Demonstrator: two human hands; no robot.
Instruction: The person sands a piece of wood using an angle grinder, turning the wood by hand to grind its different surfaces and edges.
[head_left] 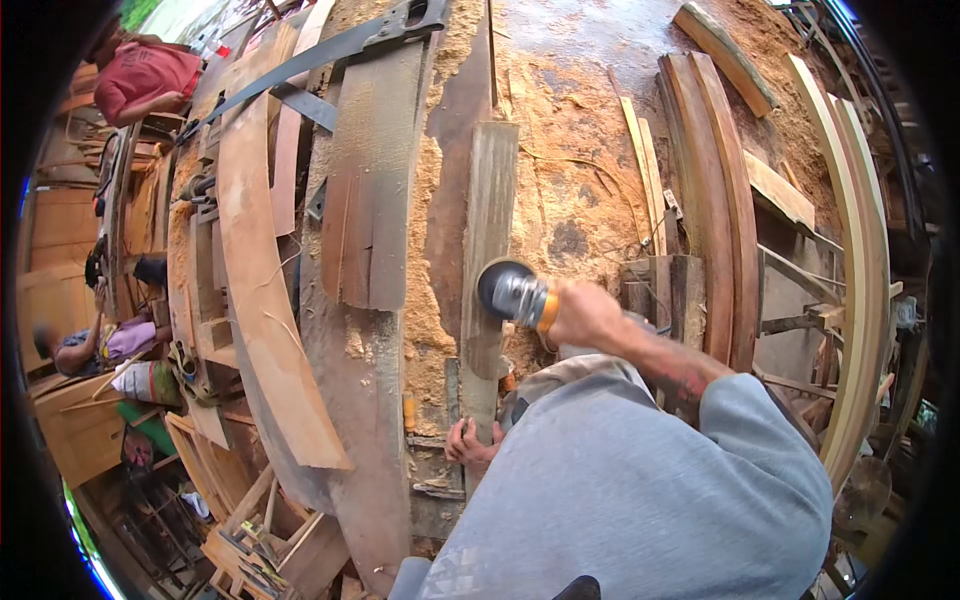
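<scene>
My right hand (pixel 580 315) is wrapped round an angle grinder (pixel 520 294) with an orange collar. Its round dark disc lies over a long narrow grey-brown board (pixel 491 200). At the near end of that board, my left hand (pixel 474 443) has its fingers bent over the wood. A thin dark strip (pixel 452 390) and an orange-handled tool (pixel 408 413) lie just left of the board.
Sawdust (pixel 560 150) covers much of the bench. A handsaw (pixel 330 50) and planks (pixel 260 240) lie at left, long beams (pixel 715 200) at right. Two other people, one in a red shirt (pixel 145 80), one seated (pixel 85 350), are at far left.
</scene>
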